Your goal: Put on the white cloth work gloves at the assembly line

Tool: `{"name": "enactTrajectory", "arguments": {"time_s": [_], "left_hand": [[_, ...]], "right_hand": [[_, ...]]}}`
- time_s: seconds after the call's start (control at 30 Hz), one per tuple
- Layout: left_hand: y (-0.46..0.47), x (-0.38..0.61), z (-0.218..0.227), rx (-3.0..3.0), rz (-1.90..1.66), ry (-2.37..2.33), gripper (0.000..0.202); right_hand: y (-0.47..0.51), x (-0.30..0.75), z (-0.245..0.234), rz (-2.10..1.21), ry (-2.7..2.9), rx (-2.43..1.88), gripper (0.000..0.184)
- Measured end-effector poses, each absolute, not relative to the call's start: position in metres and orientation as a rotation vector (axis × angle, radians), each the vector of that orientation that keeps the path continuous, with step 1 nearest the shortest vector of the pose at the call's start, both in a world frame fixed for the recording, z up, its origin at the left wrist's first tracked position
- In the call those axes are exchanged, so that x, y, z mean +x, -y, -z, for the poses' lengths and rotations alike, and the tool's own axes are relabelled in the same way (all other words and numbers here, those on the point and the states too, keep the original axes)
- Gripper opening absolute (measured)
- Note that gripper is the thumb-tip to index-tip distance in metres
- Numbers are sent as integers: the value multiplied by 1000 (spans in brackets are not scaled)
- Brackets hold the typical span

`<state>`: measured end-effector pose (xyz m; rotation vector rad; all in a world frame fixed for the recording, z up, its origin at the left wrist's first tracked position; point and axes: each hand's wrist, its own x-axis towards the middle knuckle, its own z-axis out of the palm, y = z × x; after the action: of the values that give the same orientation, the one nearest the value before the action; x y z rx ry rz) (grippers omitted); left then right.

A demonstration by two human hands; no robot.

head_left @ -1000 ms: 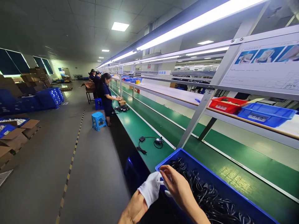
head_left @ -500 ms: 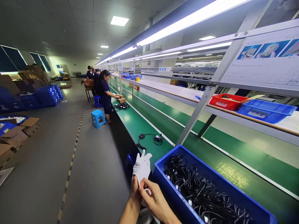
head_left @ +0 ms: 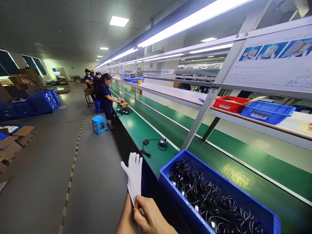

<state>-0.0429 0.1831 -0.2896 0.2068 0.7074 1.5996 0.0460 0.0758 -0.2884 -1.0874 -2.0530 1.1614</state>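
Two hands lower centre: left hand (head_left: 133, 174) fingers spread inside thin white cloth glove (head_left: 135, 182); bare right hand (head_left: 148, 216) pinching glove cuff, beside blue plastic bin (head_left: 237, 191) of black cables (head_left: 207, 201).

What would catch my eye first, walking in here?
A left hand in a white glove is raised low in the foreground, the bare right hand pinching its cuff. Right of them, a blue bin of tangled black cables sits on the green bench.

Factory assembly hall: long green conveyor line (head_left: 151, 130), parts bins (head_left: 266, 112).
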Motion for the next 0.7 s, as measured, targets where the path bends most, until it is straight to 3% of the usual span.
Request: {"name": "enactTrajectory", "arguments": {"time_s": [0.13,0.33,0.53,0.7], "left_hand": [[-192,-45,286,312,-1615,-738,58],[-197,-63,280,541,-1578,-839,31],[-169,-74,287,867,-1405,-1071,50],[-143,-52,265,1135,-1197,-1127,47]], "right_hand": [[-80,44,297,-1183,2018,-1092,16],[-104,80,284,-1193,1760,-1122,23],[-138,152,259,-1230,1374,-1208,43],[-149,180,237,-1229,1246,-1217,54]]}}
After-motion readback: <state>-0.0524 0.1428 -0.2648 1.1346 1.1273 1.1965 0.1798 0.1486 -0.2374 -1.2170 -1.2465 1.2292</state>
